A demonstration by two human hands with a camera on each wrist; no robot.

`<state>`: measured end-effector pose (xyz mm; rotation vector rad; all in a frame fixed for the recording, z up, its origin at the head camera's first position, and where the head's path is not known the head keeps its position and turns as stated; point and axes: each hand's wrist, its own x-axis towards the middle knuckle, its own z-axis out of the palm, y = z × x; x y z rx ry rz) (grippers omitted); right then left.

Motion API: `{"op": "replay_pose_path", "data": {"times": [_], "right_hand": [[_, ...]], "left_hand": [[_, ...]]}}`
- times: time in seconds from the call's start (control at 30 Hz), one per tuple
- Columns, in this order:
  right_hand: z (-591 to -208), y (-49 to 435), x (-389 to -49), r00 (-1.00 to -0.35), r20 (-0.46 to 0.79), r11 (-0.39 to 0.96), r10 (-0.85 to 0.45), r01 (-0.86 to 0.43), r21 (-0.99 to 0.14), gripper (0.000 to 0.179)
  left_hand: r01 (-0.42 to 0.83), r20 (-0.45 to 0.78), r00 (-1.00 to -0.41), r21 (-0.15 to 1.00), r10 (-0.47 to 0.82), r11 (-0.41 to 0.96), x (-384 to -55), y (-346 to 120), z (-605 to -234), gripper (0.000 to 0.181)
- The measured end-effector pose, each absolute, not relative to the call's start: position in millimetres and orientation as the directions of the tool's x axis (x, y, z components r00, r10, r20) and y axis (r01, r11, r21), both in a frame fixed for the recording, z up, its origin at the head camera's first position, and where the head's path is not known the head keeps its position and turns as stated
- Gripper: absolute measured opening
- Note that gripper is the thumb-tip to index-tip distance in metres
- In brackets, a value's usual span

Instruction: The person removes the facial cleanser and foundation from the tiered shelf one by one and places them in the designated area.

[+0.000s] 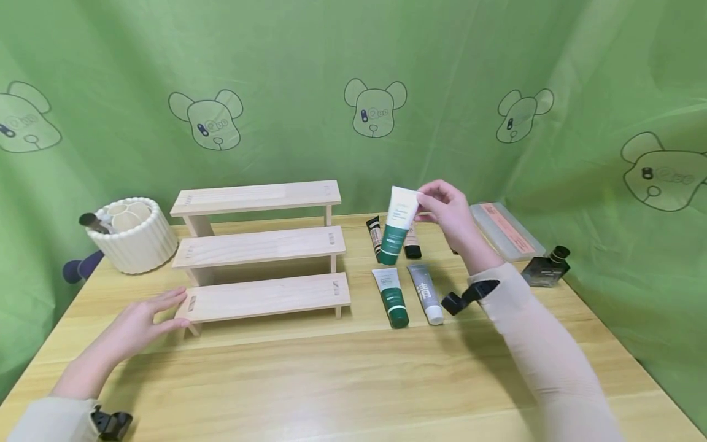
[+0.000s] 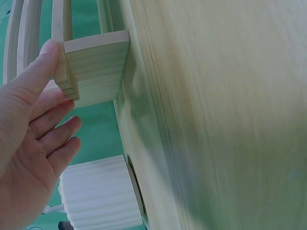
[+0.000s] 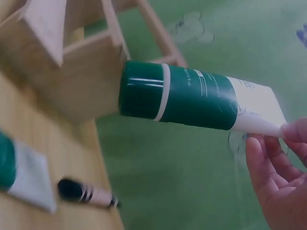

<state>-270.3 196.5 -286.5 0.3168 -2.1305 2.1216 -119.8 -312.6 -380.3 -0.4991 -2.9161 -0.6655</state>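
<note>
My right hand (image 1: 446,212) pinches the white crimped end of a green-and-white squeeze tube (image 1: 399,227) between thumb and fingers. The tube hangs above the table, green cap down, right of a three-step wooden display rack (image 1: 265,299). In the right wrist view the same tube (image 3: 192,96) shows its whole length. At the rack's lowest step my left hand (image 1: 140,322) pinches the left end, thumb on the front edge and index finger behind it; the other fingers of the left hand (image 2: 36,129) are loosely bent. A similar green-and-white tube (image 1: 392,298) lies below the held one.
A grey tube (image 1: 425,293) lies beside the lower green one. Behind are a black-striped tube (image 1: 375,236) and a black-capped tube (image 1: 412,244). At right sit a flat translucent case (image 1: 505,233) and a dark bottle (image 1: 547,269). A white ribbed holder (image 1: 135,242) stands at left.
</note>
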Motion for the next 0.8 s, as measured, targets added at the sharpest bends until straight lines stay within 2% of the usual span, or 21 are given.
{"op": "replay_pose_path", "data": {"times": [0.17,0.37,0.6,0.8], "right_hand": [[-305,228,-271,-0.98,0.173,0.068,-0.101,-0.181,-0.981,0.005],[-320,263,-273,-0.99,0.11,0.228,-0.092,-0.128,-0.965,0.011],[-341,302,-276,-0.993,-0.012,0.437,-0.117,-0.04,-0.899,0.029],[-354,322,-274,-0.985,-0.123,0.538,-0.124,0.038,-0.842,0.028]], "left_hand": [[0.337,0.176,-0.941,0.4,0.289,0.853,-119,-313,-380,0.062],[0.341,0.18,-0.939,0.4,0.291,0.851,-120,-313,-381,0.062],[0.331,0.166,-0.943,0.403,0.287,0.853,-120,-312,-380,0.062],[0.322,0.151,-0.947,0.411,0.285,0.853,-120,-313,-380,0.062]]}}
